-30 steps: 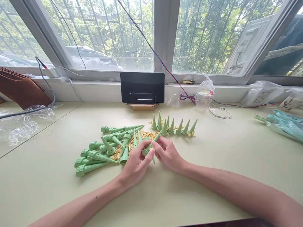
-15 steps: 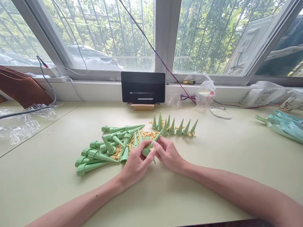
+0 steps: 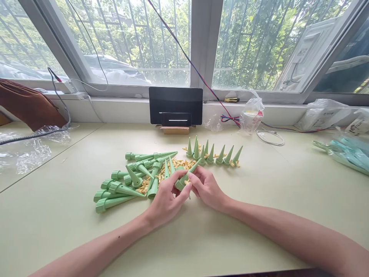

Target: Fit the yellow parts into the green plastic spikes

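Green spike (image 3: 193, 169), held in left hand (image 3: 165, 196) and right hand (image 3: 210, 189), appears light, rigid; collar (image 3: 180, 185) judged soundest grip.

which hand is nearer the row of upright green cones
Right. The right hand is just in front of the row of upright green cones; the left hand is farther off, to its front left.

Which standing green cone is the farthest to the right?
The green cone at the right end of the upright row, with yellow pieces by its base; no cone stands beyond it.
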### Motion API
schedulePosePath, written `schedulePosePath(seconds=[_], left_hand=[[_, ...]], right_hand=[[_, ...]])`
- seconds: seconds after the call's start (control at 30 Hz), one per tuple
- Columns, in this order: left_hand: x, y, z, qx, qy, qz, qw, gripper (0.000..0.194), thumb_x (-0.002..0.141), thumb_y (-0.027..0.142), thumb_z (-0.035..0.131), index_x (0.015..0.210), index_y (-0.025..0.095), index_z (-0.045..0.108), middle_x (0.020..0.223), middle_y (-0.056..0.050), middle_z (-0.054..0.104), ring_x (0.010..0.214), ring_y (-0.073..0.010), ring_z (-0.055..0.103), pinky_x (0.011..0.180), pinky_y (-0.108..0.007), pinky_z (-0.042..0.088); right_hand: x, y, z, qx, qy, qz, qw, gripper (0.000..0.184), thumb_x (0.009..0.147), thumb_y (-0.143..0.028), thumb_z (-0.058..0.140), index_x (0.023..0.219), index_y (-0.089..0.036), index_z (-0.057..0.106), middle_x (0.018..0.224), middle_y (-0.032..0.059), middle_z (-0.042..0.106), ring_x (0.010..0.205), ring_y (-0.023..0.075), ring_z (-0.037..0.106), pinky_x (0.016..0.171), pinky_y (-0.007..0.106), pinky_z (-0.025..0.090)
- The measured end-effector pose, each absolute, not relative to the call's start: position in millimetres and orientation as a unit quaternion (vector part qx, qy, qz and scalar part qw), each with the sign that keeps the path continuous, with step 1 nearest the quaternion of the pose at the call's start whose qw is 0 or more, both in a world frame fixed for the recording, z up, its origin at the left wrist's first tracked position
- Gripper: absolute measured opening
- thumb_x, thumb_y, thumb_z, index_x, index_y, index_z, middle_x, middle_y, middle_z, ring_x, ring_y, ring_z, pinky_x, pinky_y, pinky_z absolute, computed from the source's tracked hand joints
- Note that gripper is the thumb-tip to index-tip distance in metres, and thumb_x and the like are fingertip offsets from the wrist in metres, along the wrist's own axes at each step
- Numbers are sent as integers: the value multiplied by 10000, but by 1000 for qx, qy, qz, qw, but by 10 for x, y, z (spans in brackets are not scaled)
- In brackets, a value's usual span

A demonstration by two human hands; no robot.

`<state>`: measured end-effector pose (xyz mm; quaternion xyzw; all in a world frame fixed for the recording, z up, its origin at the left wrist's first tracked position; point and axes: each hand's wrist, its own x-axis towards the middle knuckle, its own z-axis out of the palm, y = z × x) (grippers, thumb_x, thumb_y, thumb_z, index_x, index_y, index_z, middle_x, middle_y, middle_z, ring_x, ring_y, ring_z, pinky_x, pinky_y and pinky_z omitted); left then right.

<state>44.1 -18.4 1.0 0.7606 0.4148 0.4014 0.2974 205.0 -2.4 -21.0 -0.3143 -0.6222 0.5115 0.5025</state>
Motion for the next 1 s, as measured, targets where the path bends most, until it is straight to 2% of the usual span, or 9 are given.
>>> schedulePosePath(seconds=[0.3, 0.43, 0.67, 1.0], left_hand=[[428, -199, 12, 776, 390, 412, 273, 265, 927, 259, 538, 1176, 171, 562, 889, -9, 674, 464, -38, 506, 403, -156, 398], [424, -191, -16, 782, 385, 411, 265, 268, 920, 251, 549, 1173, 167, 557, 841, -1, 672, 489, -50, 531, 421, -157, 427], [405, -181, -51, 789, 384, 406, 256, 316, 919, 258, 552, 1226, 182, 548, 891, -14, 689, 531, -61, 552, 447, -167, 449], [398, -202, -17, 790, 389, 399, 256, 293, 918, 258, 546, 1198, 173, 550, 906, -19, 686, 521, -55, 542, 448, -168, 442]], right_hand=[[2051, -42, -193, -298, -623, 510, 513, 205, 961, -381, 539, 935, -181, 579, 690, -23, 507, 561, 102, 465, 481, 224, 367], [2057, -39, -193, -287, -622, 517, 513, 230, 962, -408, 541, 972, -182, 586, 736, -10, 529, 581, 103, 482, 481, 221, 374], [2065, -31, -197, -281, -631, 508, 514, 264, 961, -443, 551, 981, -184, 593, 852, 22, 563, 639, 106, 524, 490, 217, 394], [2073, -45, -174, -294, -636, 505, 503, 310, 952, -494, 540, 972, -186, 577, 832, 26, 562, 630, 119, 522, 486, 230, 394]])
